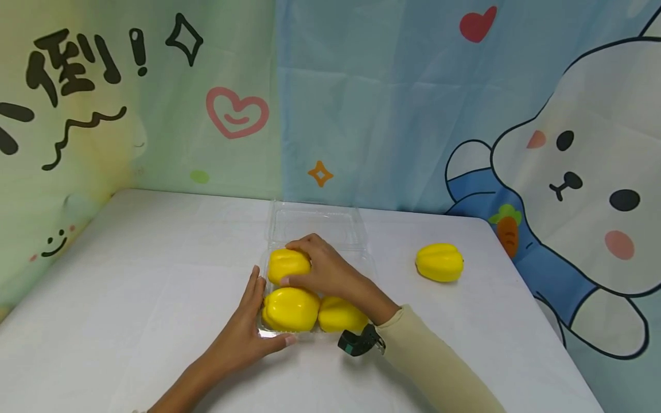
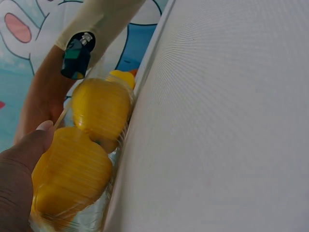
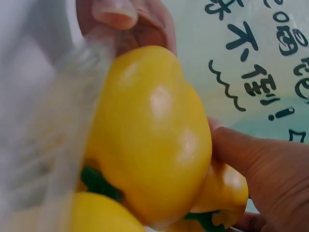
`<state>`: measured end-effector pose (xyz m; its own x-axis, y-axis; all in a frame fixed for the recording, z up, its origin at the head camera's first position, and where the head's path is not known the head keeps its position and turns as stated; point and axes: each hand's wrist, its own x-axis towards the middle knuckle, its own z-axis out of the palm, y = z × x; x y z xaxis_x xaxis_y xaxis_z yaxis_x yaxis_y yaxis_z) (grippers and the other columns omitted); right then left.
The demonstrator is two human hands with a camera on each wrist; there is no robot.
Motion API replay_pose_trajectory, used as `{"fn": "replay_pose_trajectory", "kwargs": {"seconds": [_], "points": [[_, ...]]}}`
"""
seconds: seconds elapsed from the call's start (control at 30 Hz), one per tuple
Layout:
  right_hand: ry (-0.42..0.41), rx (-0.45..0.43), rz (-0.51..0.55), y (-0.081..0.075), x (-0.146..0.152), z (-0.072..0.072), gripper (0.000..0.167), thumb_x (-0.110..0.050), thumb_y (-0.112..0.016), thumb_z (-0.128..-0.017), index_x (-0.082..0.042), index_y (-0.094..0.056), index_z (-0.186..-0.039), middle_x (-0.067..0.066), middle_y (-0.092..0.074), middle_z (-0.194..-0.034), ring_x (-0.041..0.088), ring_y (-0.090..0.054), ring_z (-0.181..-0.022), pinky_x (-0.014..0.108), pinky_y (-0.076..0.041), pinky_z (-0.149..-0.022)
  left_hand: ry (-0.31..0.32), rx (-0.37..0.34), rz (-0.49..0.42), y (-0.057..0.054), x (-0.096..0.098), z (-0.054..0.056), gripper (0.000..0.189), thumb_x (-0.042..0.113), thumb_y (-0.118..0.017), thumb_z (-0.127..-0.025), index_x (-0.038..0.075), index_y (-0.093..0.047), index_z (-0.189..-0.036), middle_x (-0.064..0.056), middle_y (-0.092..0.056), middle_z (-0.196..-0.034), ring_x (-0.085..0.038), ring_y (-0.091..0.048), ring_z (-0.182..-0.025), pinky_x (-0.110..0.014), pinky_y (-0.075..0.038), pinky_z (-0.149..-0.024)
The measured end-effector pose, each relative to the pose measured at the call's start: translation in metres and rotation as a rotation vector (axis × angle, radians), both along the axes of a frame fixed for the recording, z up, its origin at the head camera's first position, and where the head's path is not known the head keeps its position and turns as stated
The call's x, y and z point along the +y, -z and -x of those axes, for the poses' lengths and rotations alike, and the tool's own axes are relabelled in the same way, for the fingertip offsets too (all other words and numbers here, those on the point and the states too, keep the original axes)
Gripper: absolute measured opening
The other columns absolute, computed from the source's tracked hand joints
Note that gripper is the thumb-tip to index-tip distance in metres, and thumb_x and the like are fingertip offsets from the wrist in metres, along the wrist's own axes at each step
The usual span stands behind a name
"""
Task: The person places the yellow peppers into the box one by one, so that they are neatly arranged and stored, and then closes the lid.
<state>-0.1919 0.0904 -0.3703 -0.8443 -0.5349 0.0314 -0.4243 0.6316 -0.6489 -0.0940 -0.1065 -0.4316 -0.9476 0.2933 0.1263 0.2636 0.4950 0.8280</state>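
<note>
Fingers [image 1: 302, 244] of right hand [image 1: 330, 272] curled over far-left yellow pepper [image 1: 287, 265], thumb under its near side, gripping it inside clear plastic tray [image 1: 316, 221] at tabletop [image 1: 129, 275] centre. Left hand [image 1: 248, 332] flat and relaxed against tray's near-left corner, fingers straight along the left wall, thumb along the near edge. Two more peppers [image 1: 290, 308] filling the near row; a fourth pepper [image 1: 439, 262] lying well apart to the right. Glossy, smooth skin, so probably slippery; likely light and firm, best taken across the broad shoulders. Thin tray likely flimsy, needing bracing at the rim.
</note>
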Motion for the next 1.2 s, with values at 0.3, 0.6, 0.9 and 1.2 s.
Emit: {"fn": "replay_pose_trajectory", "kwargs": {"seconds": [0.3, 0.6, 0.9, 1.2], "points": [[-0.040, -0.005, 0.006, -0.0001, 0.0062, 0.0009, 0.058, -0.039, -0.065, -0.093, -0.011, -0.051, -0.142, 0.004, -0.050, -0.134, 0.016, -0.051, -0.107, 0.034, -0.048, -0.091, -0.002, -0.002, -0.006, 0.0011, 0.0000, 0.0011, 0.123, 0.046, -0.083, -0.074, 0.000, -0.003, -0.155, -0.005, 0.013, -0.161, -0.033, -0.005, -0.146, -0.057, -0.020, -0.110], [-0.025, -0.009, 0.056, 0.0006, 0.0096, 0.0002, 0.050, -0.027, -0.067, -0.094, -0.006, -0.055, -0.138, 0.009, -0.050, -0.135, 0.020, -0.056, -0.110, 0.035, -0.049, -0.093, -0.005, 0.006, 0.001, 0.0014, -0.0011, 0.0011, 0.124, 0.049, -0.083, -0.073, 0.000, -0.003, -0.154, -0.009, 0.012, -0.162, -0.034, -0.006, -0.146, -0.057, -0.019, -0.110], [-0.032, 0.023, 0.000, 0.0022, 0.0082, -0.0009, 0.052, -0.029, -0.069, -0.093, -0.005, -0.056, -0.137, 0.008, -0.051, -0.134, 0.019, -0.055, -0.111, 0.034, -0.049, -0.094, 0.002, 0.012, 0.008, 0.0024, -0.0015, 0.0016, 0.123, 0.052, -0.081, -0.074, -0.001, -0.003, -0.154, -0.010, 0.012, -0.161, -0.035, -0.007, -0.145, -0.057, -0.020, -0.110], [0.021, -0.062, -0.027, 0.0012, 0.0088, -0.0004, 0.051, -0.028, -0.068, -0.093, -0.005, -0.056, -0.137, 0.008, -0.052, -0.129, 0.023, -0.055, -0.112, 0.037, -0.049, -0.094, 0.000, 0.024, 0.010, 0.0027, -0.0009, 0.0014, 0.123, 0.056, -0.079, -0.074, -0.004, -0.006, -0.153, -0.011, 0.011, -0.161, -0.036, -0.008, -0.145, -0.057, -0.020, -0.110]]}}
